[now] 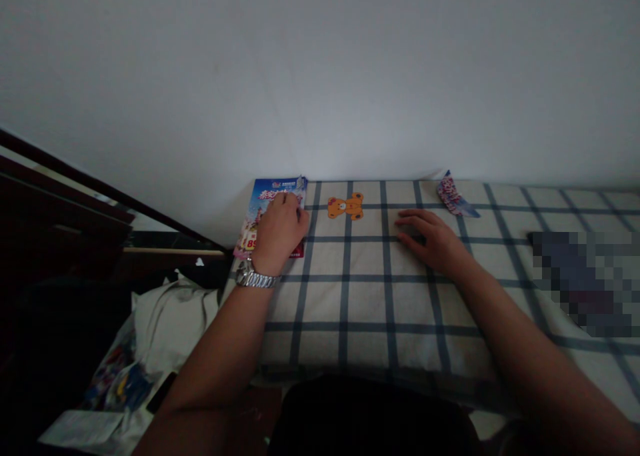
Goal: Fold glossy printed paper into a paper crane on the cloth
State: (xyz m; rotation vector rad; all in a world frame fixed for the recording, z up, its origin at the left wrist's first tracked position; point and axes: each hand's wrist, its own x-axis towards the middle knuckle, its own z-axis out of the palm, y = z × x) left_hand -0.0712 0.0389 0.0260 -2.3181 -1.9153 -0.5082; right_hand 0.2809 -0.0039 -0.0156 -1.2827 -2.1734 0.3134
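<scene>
My left hand (pixel 283 233), with a silver watch at its wrist, lies over a stack of printed leaflets (pixel 270 185) at the left end of the checked cloth. Its fingers are bent and drawn together on the top leaflet; their tips are partly hidden. My right hand (pixel 433 239) rests on the cloth with thumb and fingers apart, holding nothing. Between the hands is a flat orange teddy bear figure (pixel 346 207). Beyond my right hand, against the wall, a creased piece of colourful printed paper (pixel 454 196) stands partly folded.
The checked cloth (pixel 370 303) covers a bed-like surface along a white wall (pixel 350 76). A pixelated dark object (pixel 575 279) lies at the right. Down on the left are a white bag (pixel 173 316) and a dark frame rail (pixel 115 193).
</scene>
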